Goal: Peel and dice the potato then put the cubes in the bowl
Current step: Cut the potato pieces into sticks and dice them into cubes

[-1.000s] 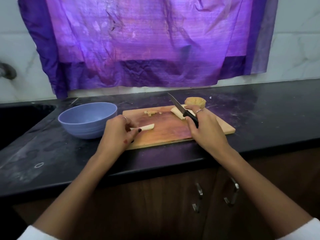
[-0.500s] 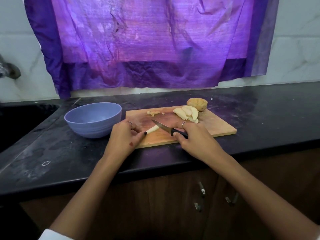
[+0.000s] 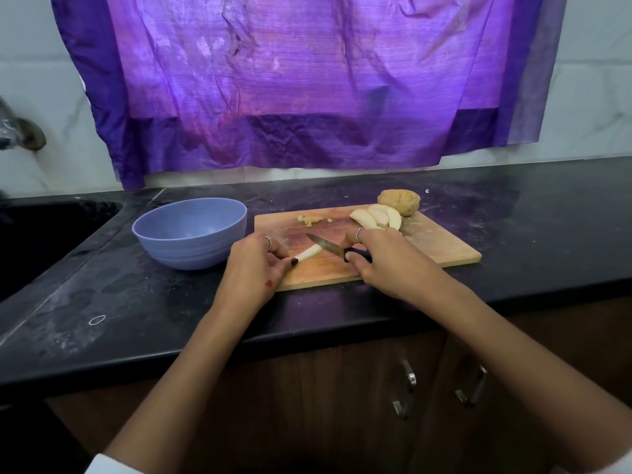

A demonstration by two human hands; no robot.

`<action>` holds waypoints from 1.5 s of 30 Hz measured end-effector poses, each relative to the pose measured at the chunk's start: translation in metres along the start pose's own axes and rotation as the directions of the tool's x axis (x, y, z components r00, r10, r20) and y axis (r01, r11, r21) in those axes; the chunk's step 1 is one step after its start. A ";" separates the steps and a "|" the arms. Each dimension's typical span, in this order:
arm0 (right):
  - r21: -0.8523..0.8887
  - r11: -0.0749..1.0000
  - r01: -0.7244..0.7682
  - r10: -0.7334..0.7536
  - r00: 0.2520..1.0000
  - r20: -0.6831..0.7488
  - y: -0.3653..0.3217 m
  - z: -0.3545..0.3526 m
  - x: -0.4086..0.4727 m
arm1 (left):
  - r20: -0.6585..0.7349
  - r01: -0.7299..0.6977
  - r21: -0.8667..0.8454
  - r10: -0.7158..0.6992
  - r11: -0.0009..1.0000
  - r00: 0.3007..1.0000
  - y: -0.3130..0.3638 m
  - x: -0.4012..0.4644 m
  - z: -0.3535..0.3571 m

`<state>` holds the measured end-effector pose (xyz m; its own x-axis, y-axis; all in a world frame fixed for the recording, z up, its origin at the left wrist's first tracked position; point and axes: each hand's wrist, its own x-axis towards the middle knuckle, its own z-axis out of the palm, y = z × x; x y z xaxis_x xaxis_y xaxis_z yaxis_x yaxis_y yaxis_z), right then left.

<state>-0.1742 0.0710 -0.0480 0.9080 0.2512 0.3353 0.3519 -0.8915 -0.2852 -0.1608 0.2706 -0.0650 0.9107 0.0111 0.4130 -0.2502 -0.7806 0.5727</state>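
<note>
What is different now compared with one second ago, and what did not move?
The right hand brought the black-handled knife from the far slices toward the person, onto the pale potato strip, which the left hand pinches as before. The blue bowl, wooden cutting board and unpeeled potato piece stayed.

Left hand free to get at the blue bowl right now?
Probably not yet. The bowl sits close beside the left hand with bare counter between, but that hand pinches the potato strip under the knife.
</note>
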 end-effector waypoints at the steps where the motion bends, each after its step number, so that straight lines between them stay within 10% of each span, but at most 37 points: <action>1: -0.002 1.000 0.000 0.000 1.000 0.026 0.000 -0.002 0.002 | -0.002 0.000 0.001 0.000 1.000 1.000 0.000 0.000 0.000; 8: -0.267 0.958 0.109 -0.117 0.993 -0.014 -0.002 -0.001 -0.006 | 0.005 0.022 -0.016 -0.022 1.000 1.000 0.001 -0.002 -0.002; 18: 0.031 0.999 0.023 -0.020 0.994 -0.106 0.008 0.009 -0.007 | 0.013 0.017 -0.016 -0.017 1.000 1.000 -0.001 0.000 -0.001; 30: -0.295 0.947 0.124 -0.132 0.991 -0.006 -0.017 -0.004 0.001 | -0.008 -0.025 0.022 0.025 0.999 1.000 -0.004 0.000 0.001; 40: -0.212 0.977 -0.004 -0.007 0.999 -0.052 -0.015 0.001 0.002 | 0.005 -0.032 0.020 0.032 0.999 0.999 0.002 -0.005 0.000; 45: 0.144 0.987 -0.067 0.085 0.989 -0.124 -0.001 0.008 -0.002 | 0.001 -0.057 0.045 0.057 0.997 0.998 0.002 -0.005 0.001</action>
<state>-0.1746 0.0746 -0.0553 0.8995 0.1259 0.4184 0.3194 -0.8429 -0.4330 -0.1654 0.2687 -0.0667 0.8951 -0.0344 0.4445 -0.2870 -0.8075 0.5154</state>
